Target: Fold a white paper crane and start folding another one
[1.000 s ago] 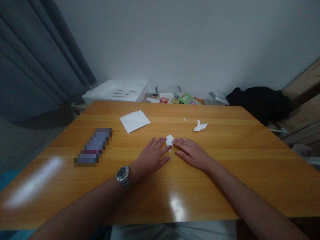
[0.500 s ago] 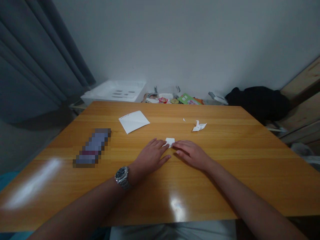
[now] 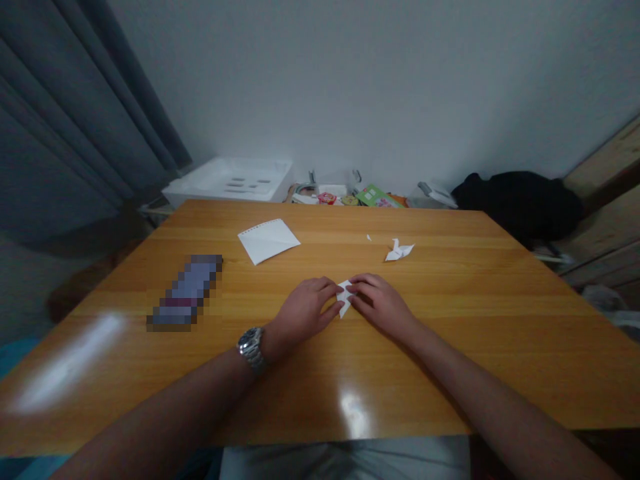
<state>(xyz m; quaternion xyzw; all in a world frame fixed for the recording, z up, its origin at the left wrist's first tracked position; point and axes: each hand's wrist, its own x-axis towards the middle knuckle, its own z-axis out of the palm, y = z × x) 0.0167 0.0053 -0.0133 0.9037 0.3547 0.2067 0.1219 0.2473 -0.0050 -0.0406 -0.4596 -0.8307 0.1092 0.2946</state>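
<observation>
A small folded piece of white paper (image 3: 343,308) is between my two hands over the middle of the table. My left hand (image 3: 307,308), with a metal watch (image 3: 251,348) at its wrist, grips the paper's left side between thumb and fingers. From the right, my right hand (image 3: 383,303) pinches the other side with thumb and fingertips. The fingers cover part of the paper. Beyond my right hand stands a white folded paper crane (image 3: 399,251). Further left lies a flat white sheet (image 3: 269,241) with a perforated edge.
A pixelated phone-like object (image 3: 187,293) lies on the wooden table (image 3: 280,407) at left. A tiny white scrap (image 3: 369,237) is near the crane. Behind the far edge are a white tray (image 3: 227,180), a green packet (image 3: 376,196) and a black bundle (image 3: 517,205).
The folded paper has been turned and now shows a point toward me. My fingers have gone from lying on it to pinching it from both sides.
</observation>
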